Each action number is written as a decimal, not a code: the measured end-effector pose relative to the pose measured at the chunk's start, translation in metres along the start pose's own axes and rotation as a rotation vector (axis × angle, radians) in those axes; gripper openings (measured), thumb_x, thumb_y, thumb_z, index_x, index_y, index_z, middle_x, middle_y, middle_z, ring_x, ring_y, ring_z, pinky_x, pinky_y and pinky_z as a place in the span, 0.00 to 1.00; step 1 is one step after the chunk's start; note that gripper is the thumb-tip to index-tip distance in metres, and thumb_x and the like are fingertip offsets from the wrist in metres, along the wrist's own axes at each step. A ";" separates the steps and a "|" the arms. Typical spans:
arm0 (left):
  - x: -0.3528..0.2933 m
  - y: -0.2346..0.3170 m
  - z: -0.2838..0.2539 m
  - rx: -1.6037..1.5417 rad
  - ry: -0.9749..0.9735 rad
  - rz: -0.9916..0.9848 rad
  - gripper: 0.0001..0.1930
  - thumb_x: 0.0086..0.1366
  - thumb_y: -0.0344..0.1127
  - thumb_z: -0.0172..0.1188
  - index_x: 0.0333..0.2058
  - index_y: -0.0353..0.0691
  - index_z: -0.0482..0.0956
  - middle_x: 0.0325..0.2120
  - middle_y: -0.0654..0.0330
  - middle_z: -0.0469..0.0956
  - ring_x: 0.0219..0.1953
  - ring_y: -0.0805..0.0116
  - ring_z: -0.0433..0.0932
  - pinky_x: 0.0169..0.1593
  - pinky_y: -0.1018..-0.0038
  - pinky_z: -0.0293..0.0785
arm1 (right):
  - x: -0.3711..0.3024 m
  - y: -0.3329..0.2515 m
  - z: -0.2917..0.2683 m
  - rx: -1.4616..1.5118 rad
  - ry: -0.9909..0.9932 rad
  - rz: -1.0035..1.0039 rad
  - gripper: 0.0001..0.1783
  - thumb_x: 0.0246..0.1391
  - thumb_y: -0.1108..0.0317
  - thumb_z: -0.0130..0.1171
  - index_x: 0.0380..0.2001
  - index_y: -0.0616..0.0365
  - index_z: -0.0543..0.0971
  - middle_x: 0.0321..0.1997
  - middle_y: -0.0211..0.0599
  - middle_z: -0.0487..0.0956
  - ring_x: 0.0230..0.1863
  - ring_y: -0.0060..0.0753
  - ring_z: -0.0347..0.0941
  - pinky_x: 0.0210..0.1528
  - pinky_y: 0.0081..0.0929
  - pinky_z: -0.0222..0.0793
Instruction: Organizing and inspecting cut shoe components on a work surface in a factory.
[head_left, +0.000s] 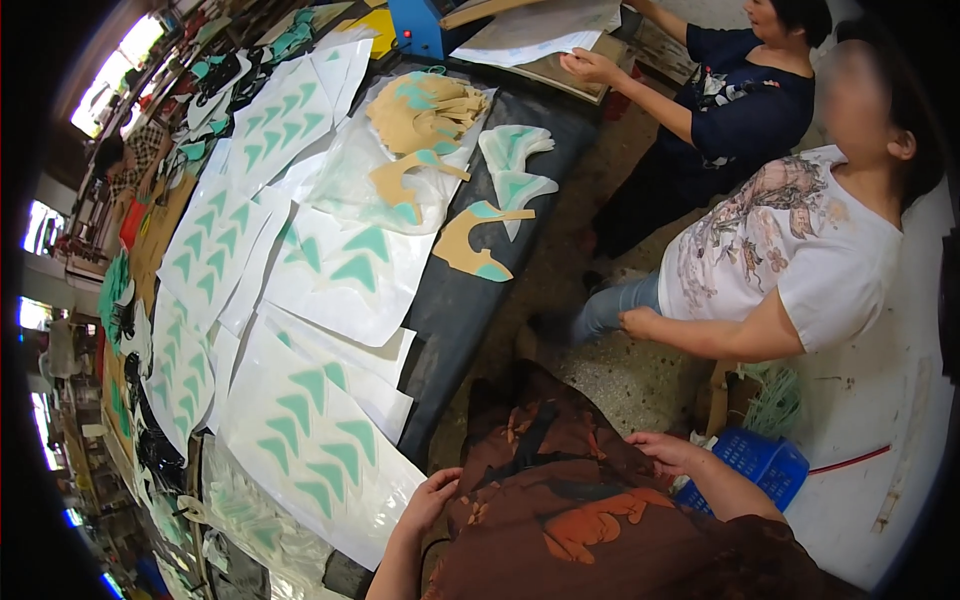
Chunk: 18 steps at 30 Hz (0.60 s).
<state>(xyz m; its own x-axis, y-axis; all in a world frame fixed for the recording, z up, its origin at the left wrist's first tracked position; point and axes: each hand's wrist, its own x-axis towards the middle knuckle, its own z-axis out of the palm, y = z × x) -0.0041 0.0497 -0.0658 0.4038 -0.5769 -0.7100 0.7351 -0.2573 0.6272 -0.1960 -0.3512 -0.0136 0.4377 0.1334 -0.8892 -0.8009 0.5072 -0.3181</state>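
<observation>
My left hand (pixel 432 496) is beside the table edge, its loosely bent fingers against the brown patterned garment (pixel 590 490) I wear. Nothing shows in it. My right hand (pixel 666 452) lies at the garment's other side, fingers loosely stretched and apart, with no object visible in them. Nearest to my left hand is a white sheet (pixel 380 490) carrying rows of green chevron-shaped pieces (pixel 326 475). Farther up the table lie another white sheet (pixel 345 305) with larger green pieces, a tan cut-out piece (pixel 458 246) with green ends, and a pile of similar tan pieces (pixel 425 115).
Two people stand at the right; the farther one holds a white sheet (pixel 545 35) by a blue machine (pixel 418 30). The nearer wears a white patterned shirt (pixel 770 240). A blue plastic basket (pixel 765 465) stands beyond my right hand. Another person works at the far left.
</observation>
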 end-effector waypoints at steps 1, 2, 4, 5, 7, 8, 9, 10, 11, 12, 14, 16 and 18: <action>0.001 0.001 -0.001 0.013 -0.019 0.009 0.16 0.62 0.31 0.49 0.48 0.34 0.68 0.43 0.62 0.72 0.46 0.74 0.69 0.50 0.79 0.64 | -0.001 -0.003 0.001 -0.010 -0.007 -0.003 0.17 0.53 0.72 0.49 0.48 0.57 0.66 0.43 0.32 0.73 0.42 0.24 0.73 0.40 0.22 0.72; 0.001 0.003 -0.001 0.016 -0.022 0.008 0.16 0.62 0.31 0.49 0.48 0.34 0.68 0.43 0.62 0.72 0.46 0.74 0.69 0.50 0.79 0.64 | -0.001 -0.005 0.002 -0.007 -0.006 -0.004 0.17 0.53 0.72 0.49 0.48 0.57 0.66 0.43 0.32 0.73 0.42 0.24 0.73 0.40 0.22 0.72; -0.001 0.009 0.000 0.059 -0.047 0.000 0.17 0.63 0.32 0.48 0.50 0.34 0.67 0.45 0.61 0.71 0.47 0.73 0.68 0.51 0.79 0.63 | -0.001 -0.011 0.005 0.026 0.019 0.019 0.17 0.53 0.71 0.50 0.47 0.56 0.66 0.41 0.30 0.73 0.36 0.22 0.74 0.31 0.18 0.72; -0.002 0.012 0.002 0.062 -0.049 -0.002 0.17 0.63 0.32 0.48 0.50 0.34 0.67 0.45 0.61 0.71 0.47 0.73 0.68 0.51 0.79 0.63 | -0.002 -0.015 0.006 0.029 0.019 0.019 0.17 0.53 0.71 0.50 0.47 0.56 0.66 0.41 0.30 0.73 0.36 0.22 0.74 0.31 0.18 0.72; -0.003 0.020 0.005 0.089 -0.063 -0.007 0.18 0.63 0.32 0.48 0.51 0.34 0.66 0.46 0.61 0.70 0.49 0.73 0.67 0.52 0.79 0.62 | -0.005 -0.021 0.008 -0.007 0.029 0.022 0.17 0.53 0.71 0.51 0.47 0.56 0.66 0.39 0.30 0.74 0.34 0.21 0.75 0.30 0.18 0.72; -0.004 0.022 0.006 0.090 -0.063 -0.010 0.18 0.63 0.32 0.48 0.51 0.34 0.66 0.46 0.61 0.70 0.49 0.73 0.67 0.52 0.79 0.62 | -0.006 -0.023 0.008 -0.004 0.029 0.025 0.17 0.53 0.71 0.51 0.47 0.56 0.66 0.39 0.30 0.74 0.34 0.21 0.75 0.30 0.18 0.72; -0.004 0.023 0.008 0.094 -0.065 -0.018 0.18 0.63 0.32 0.48 0.51 0.34 0.65 0.46 0.60 0.70 0.49 0.73 0.67 0.52 0.79 0.62 | -0.006 -0.024 0.007 0.006 0.043 0.014 0.16 0.53 0.71 0.51 0.46 0.56 0.67 0.39 0.29 0.74 0.33 0.21 0.75 0.29 0.18 0.72; -0.003 0.026 0.009 0.097 -0.065 -0.025 0.18 0.63 0.33 0.47 0.52 0.34 0.65 0.47 0.60 0.69 0.50 0.72 0.67 0.53 0.78 0.62 | -0.005 -0.028 0.007 0.015 0.056 0.003 0.16 0.53 0.71 0.51 0.46 0.56 0.67 0.38 0.29 0.74 0.32 0.21 0.75 0.29 0.17 0.72; -0.003 0.031 0.011 0.097 -0.064 -0.028 0.18 0.63 0.33 0.47 0.52 0.34 0.65 0.47 0.60 0.69 0.50 0.72 0.67 0.53 0.78 0.62 | -0.007 -0.034 0.007 0.016 0.054 0.006 0.16 0.53 0.71 0.51 0.46 0.56 0.67 0.38 0.29 0.74 0.32 0.21 0.75 0.29 0.17 0.72; -0.003 0.036 0.015 0.140 -0.055 -0.019 0.18 0.63 0.33 0.47 0.52 0.35 0.65 0.47 0.60 0.69 0.50 0.72 0.66 0.53 0.78 0.61 | -0.011 -0.041 0.007 0.014 0.040 0.028 0.18 0.52 0.73 0.52 0.48 0.58 0.66 0.43 0.31 0.73 0.40 0.22 0.72 0.38 0.19 0.69; -0.004 0.044 0.018 0.182 -0.048 -0.017 0.19 0.63 0.34 0.47 0.52 0.35 0.65 0.47 0.60 0.69 0.50 0.72 0.66 0.53 0.78 0.61 | -0.015 -0.047 0.005 0.015 0.028 0.056 0.21 0.51 0.75 0.52 0.50 0.59 0.65 0.48 0.33 0.71 0.48 0.24 0.69 0.48 0.21 0.66; -0.002 0.049 0.021 0.162 -0.050 -0.034 0.19 0.63 0.34 0.47 0.52 0.35 0.65 0.47 0.60 0.69 0.50 0.72 0.66 0.53 0.78 0.60 | -0.012 -0.048 -0.007 0.008 -0.095 0.019 0.25 0.49 0.76 0.53 0.53 0.59 0.64 0.50 0.32 0.69 0.50 0.23 0.67 0.50 0.21 0.65; 0.002 0.055 0.026 0.156 -0.048 -0.039 0.19 0.63 0.34 0.47 0.52 0.35 0.65 0.47 0.60 0.69 0.50 0.72 0.66 0.53 0.78 0.60 | -0.012 -0.056 -0.012 0.012 -0.122 0.027 0.27 0.48 0.77 0.54 0.54 0.59 0.63 0.51 0.32 0.69 0.51 0.23 0.66 0.50 0.21 0.64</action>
<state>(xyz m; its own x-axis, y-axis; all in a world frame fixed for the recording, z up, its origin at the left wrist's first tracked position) 0.0234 0.0146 -0.0239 0.3475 -0.5996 -0.7210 0.6546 -0.3954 0.6443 -0.1611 -0.3916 0.0113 0.4631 0.2495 -0.8504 -0.8083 0.5124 -0.2899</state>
